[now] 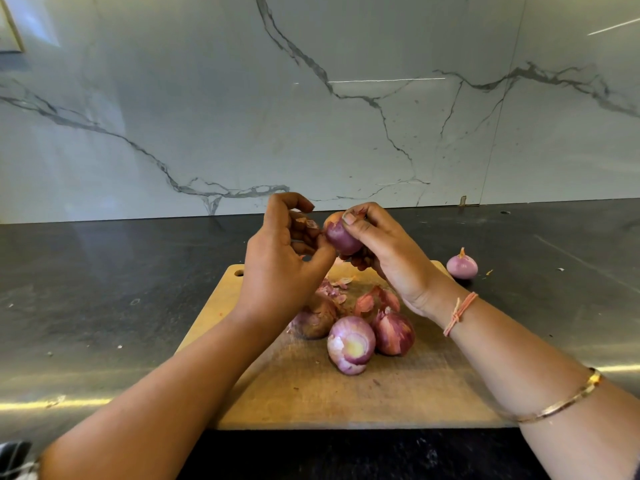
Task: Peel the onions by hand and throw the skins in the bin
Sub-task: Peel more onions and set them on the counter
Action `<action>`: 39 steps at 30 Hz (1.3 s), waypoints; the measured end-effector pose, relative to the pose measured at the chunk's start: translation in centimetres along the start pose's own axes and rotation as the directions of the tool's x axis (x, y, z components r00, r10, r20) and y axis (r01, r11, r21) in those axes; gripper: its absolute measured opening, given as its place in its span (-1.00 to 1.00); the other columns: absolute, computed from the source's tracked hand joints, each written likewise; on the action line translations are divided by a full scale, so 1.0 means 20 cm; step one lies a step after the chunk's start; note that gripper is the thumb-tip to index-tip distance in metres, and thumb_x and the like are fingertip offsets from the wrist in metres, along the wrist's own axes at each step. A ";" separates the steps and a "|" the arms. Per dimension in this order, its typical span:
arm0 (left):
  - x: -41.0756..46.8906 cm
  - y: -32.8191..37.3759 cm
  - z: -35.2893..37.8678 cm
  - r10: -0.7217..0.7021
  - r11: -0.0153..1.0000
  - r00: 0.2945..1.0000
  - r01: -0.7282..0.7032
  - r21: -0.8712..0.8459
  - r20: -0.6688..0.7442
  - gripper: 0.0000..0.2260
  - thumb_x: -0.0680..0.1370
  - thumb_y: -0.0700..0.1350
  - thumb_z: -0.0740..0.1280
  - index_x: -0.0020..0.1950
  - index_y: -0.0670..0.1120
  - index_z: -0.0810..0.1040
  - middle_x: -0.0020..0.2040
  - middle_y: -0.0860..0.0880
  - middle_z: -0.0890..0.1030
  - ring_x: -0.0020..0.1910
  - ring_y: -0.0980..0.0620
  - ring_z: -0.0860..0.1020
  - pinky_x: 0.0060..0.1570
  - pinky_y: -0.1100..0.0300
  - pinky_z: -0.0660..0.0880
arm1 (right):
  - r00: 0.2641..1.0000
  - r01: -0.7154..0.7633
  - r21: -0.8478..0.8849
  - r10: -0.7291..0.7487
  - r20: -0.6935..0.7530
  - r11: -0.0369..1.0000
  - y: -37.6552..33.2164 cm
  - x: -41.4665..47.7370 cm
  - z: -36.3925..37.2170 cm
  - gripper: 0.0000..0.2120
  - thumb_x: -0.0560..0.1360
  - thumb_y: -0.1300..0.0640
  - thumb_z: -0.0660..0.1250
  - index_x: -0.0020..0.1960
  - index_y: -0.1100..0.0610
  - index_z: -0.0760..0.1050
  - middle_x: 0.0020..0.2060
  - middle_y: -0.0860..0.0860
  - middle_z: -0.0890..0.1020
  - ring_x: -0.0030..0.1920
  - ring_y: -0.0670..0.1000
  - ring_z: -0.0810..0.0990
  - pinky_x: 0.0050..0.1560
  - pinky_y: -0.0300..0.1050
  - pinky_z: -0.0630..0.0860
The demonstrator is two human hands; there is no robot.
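Both hands are raised above the far part of the cutting board [277, 393]; between them is a small red onion [341, 237]. The right hand [384, 251] grips this onion, with the thumb across its top and the fingers curled under it; the left hand [280, 258] has its fingers curled around a scrap of skin [306, 222], and its thumb touches the left side of the onion. On the board lie three more onions close together: a partly peeled onion [350, 344] nearest, a streaked onion [394, 332] touching it on the right, a brown unpeeled onion [317, 318] on the left; loose skins [375, 301] lie just behind them. A peeled onion [461, 266] sits alone on the dark desk [104, 289], just right of the board's far corner.
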State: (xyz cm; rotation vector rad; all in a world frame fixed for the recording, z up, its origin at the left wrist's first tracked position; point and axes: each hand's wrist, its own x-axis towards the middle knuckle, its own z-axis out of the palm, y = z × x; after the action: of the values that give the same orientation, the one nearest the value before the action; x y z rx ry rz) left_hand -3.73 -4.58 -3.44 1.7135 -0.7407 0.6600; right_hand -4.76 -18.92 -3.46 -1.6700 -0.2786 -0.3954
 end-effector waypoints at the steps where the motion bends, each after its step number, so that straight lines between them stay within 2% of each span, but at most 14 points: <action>1: 0.00 0.00 0.00 -0.001 1.000 1.000 0.001 -0.003 0.003 -0.61 0.45 -0.27 0.40 -0.05 0.15 0.29 -0.27 0.10 0.53 -0.28 0.23 0.55 -0.30 0.45 0.44 | 1.000 -0.001 -0.005 0.001 0.000 1.000 0.00 0.00 0.00 -0.70 0.41 -0.11 0.25 -0.01 0.10 0.43 -0.12 0.13 0.53 -0.19 0.11 0.45 -0.29 -0.17 0.35; 5: 0.01 -0.02 0.00 -0.010 1.000 1.000 0.010 -0.003 -0.027 -0.63 0.45 -0.26 0.39 -0.03 0.14 0.30 -0.27 0.10 0.53 -0.31 0.23 0.54 -0.31 0.43 0.45 | 1.000 -0.006 0.016 0.006 0.008 1.000 0.00 0.00 -0.01 -0.67 0.40 -0.08 0.24 0.02 0.14 0.46 -0.11 0.11 0.53 -0.18 0.09 0.47 -0.30 -0.19 0.34; 9: 0.04 -0.06 -0.02 -0.053 0.999 0.995 0.053 0.004 -0.087 -0.72 0.47 -0.27 0.37 0.01 0.01 0.36 -0.25 0.09 0.53 -0.34 0.24 0.50 -0.32 0.42 0.44 | 1.000 -0.003 0.033 0.002 0.028 0.999 -0.01 0.00 -0.01 -0.78 0.41 -0.07 0.23 -0.07 0.06 0.48 -0.13 0.08 0.51 -0.20 0.06 0.45 -0.35 -0.25 0.32; 12: 0.04 -0.06 -0.02 -0.045 0.998 0.996 0.048 0.032 -0.083 -0.71 0.48 -0.26 0.37 -0.08 0.12 0.37 -0.22 0.11 0.54 -0.30 0.23 0.52 -0.28 0.42 0.46 | 1.000 0.003 0.026 -0.004 0.017 1.000 -0.01 0.00 -0.02 -0.80 0.43 -0.08 0.24 -0.09 0.04 0.47 -0.15 0.05 0.51 -0.23 0.01 0.47 -0.37 -0.31 0.34; 17: 0.00 -0.02 0.00 0.024 0.997 1.000 -0.025 -0.079 -0.010 -0.69 0.46 -0.23 0.40 -0.04 0.12 0.37 -0.18 0.14 0.58 -0.19 0.21 0.61 -0.16 0.36 0.53 | 0.997 0.074 -0.016 -0.074 -0.004 0.997 0.00 0.01 -0.02 -0.92 0.59 0.12 0.24 -0.03 0.12 0.46 -0.12 0.07 0.54 -0.11 -0.04 0.53 -0.12 -0.22 0.47; 19: 0.00 -0.02 0.01 0.020 0.996 1.000 -0.021 -0.086 -0.008 -0.69 0.46 -0.23 0.41 -0.04 0.11 0.37 -0.19 0.13 0.58 -0.20 0.20 0.62 -0.16 0.33 0.55 | 0.996 0.093 -0.065 -0.094 -0.002 0.993 0.00 0.00 -0.02 -0.94 0.58 0.11 0.25 -0.04 0.08 0.45 -0.17 0.07 0.53 -0.18 -0.06 0.52 -0.21 -0.31 0.43; 23: 0.01 -0.05 0.00 0.002 0.999 1.000 -0.003 -0.051 -0.031 -0.68 0.45 -0.27 0.40 -0.06 0.10 0.35 -0.22 0.10 0.56 -0.26 0.19 0.59 -0.23 0.34 0.52 | 0.995 0.097 -0.146 -0.099 -0.006 0.984 0.02 0.00 -0.01 -0.74 0.44 -0.14 0.31 -0.01 0.03 0.47 -0.18 0.24 0.54 -0.18 0.04 0.51 -0.11 0.00 0.45; 25: 0.01 -0.05 0.00 0.010 0.999 0.999 -0.011 -0.035 -0.038 -0.66 0.45 -0.28 0.40 -0.07 0.11 0.34 -0.22 0.08 0.55 -0.28 0.19 0.57 -0.25 0.37 0.50 | 0.995 0.098 -0.146 -0.099 0.003 0.984 0.03 0.00 0.00 -0.68 0.38 -0.20 0.31 -0.02 0.01 0.48 -0.14 0.29 0.55 -0.18 0.06 0.51 -0.09 0.05 0.44; 27: 0.02 -0.05 0.01 0.013 0.999 0.999 -0.015 -0.038 -0.043 -0.65 0.45 -0.28 0.40 -0.08 0.11 0.32 -0.23 0.07 0.55 -0.30 0.19 0.55 -0.27 0.38 0.50 | 0.995 0.095 -0.150 -0.094 0.013 0.984 0.03 0.00 -0.01 -0.70 0.40 -0.18 0.31 -0.02 0.01 0.48 -0.19 0.26 0.55 -0.20 0.02 0.51 -0.12 -0.01 0.43; 29: 0.02 -0.06 0.01 0.009 0.999 0.999 -0.011 -0.045 -0.044 -0.64 0.45 -0.28 0.40 -0.08 0.12 0.30 -0.24 0.07 0.55 -0.31 0.20 0.54 -0.28 0.37 0.49 | 0.994 0.105 -0.137 -0.101 0.036 0.985 0.03 0.00 -0.02 -0.80 0.47 -0.08 0.33 -0.02 0.02 0.49 -0.23 0.10 0.55 -0.22 -0.07 0.51 -0.18 -0.19 0.41; 31: 0.03 -0.07 0.01 -0.008 0.999 0.999 0.006 -0.047 -0.053 -0.64 0.46 -0.27 0.40 -0.08 0.12 0.29 -0.23 0.06 0.55 -0.32 0.20 0.53 -0.30 0.36 0.48 | 0.994 0.103 -0.088 -0.099 0.057 0.991 0.02 0.00 -0.02 -0.87 0.51 0.00 0.31 -0.01 0.04 0.50 -0.19 0.04 0.57 -0.20 -0.11 0.51 -0.19 -0.29 0.41; 33: 0.04 -0.08 0.00 -0.035 0.999 0.997 0.032 -0.038 -0.073 -0.65 0.47 -0.26 0.39 -0.09 0.11 0.29 -0.23 0.05 0.54 -0.34 0.21 0.51 -0.31 0.38 0.47 | 0.995 0.085 -0.025 -0.083 0.059 0.996 0.01 0.00 -0.02 -0.82 0.46 -0.03 0.29 -0.04 0.05 0.51 -0.15 0.02 0.57 -0.16 -0.08 0.52 -0.20 -0.30 0.42; 36: 0.04 -0.09 -0.01 -0.034 0.999 0.997 0.035 0.009 -0.069 -0.68 0.48 -0.28 0.36 -0.13 0.12 0.34 -0.25 0.08 0.53 -0.33 0.20 0.50 -0.32 0.39 0.46 | 0.997 0.049 -0.014 -0.048 0.052 0.999 0.01 0.01 -0.02 -0.74 0.44 -0.11 0.23 -0.04 0.05 0.51 -0.12 0.07 0.54 -0.13 0.05 0.48 -0.18 -0.11 0.35; 39: 0.02 -0.07 -0.01 0.073 0.997 0.997 -0.073 -0.002 0.040 -0.81 0.48 -0.21 0.32 -0.08 0.08 0.42 -0.22 0.13 0.54 -0.30 0.19 0.53 -0.30 0.38 0.44 | 0.997 0.040 0.029 -0.042 0.064 0.999 0.01 0.02 -0.03 -0.76 0.45 -0.08 0.17 -0.08 0.05 0.49 -0.18 0.00 0.57 -0.19 -0.09 0.54 -0.23 -0.26 0.40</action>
State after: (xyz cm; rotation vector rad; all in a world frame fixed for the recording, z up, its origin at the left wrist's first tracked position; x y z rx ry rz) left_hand -2.33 -4.19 -3.95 1.7097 -0.8348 0.6766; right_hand -4.42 -19.63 -3.47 -1.6543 -0.3647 -0.3672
